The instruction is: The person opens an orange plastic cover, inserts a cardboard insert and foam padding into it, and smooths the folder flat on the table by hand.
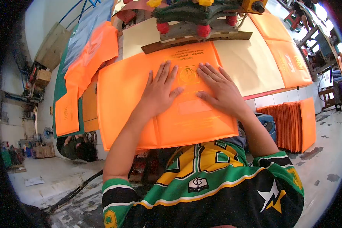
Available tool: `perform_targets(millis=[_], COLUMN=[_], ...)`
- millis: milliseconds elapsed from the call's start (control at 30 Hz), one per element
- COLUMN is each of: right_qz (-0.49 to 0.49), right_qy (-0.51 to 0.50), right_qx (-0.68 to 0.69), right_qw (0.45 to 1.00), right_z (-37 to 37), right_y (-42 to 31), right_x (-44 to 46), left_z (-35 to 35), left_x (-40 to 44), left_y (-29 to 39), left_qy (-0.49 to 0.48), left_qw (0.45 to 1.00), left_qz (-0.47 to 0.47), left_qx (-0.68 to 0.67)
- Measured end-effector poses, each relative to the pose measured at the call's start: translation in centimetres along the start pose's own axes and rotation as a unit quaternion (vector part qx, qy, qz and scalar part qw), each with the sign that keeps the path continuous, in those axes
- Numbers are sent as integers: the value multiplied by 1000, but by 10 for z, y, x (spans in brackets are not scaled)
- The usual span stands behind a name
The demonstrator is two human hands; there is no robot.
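Spread flat before me is an orange plastic folder cover (125, 98) with printed lettering, a round emblem and a clear pocket on its right panel. My left hand (161, 87) lies flat on it near the fold, fingers stretched out. To the right of the emblem, my right hand (218, 89) also rests flat with its fingers extended. The cover's far edge reaches under the metal bar (197, 41) of a press (195, 15). Both palms touch the cover, and neither hand grips anything.
More orange covers (290, 60) lie at the right of the table, beside a cream sheet (245, 68). A stack of orange folders (288, 125) stands lower right by a blue case (268, 123). Orange sheets (98, 49) lie at left. Another person (78, 146) is partly visible lower left.
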State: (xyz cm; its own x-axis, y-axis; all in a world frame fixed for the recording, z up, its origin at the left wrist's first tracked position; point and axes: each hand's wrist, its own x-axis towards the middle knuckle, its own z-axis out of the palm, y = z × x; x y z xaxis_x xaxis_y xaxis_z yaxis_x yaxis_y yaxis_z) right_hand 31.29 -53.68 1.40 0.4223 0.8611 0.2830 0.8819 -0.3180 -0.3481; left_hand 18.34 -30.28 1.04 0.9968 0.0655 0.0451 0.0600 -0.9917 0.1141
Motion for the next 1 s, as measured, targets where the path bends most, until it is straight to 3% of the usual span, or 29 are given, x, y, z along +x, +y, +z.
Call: perform_targets(millis=[167,667,1000], right_qz=[-4,16,-27], right_qy=[3,92,40], right_qx=[-57,-73,-25], right_qw=[998,993,998], right_z=[10,34,19], right_y=[19,48,39], right_x=[23,63,61], left_z=[12,11,13], left_x=[41,45,46], left_y=[-11,-13,-12], left_qy=[9,52,54], left_qw=[1000,999,998], left_qz=[-4,-4,-16], left_qx=[17,-6,-8])
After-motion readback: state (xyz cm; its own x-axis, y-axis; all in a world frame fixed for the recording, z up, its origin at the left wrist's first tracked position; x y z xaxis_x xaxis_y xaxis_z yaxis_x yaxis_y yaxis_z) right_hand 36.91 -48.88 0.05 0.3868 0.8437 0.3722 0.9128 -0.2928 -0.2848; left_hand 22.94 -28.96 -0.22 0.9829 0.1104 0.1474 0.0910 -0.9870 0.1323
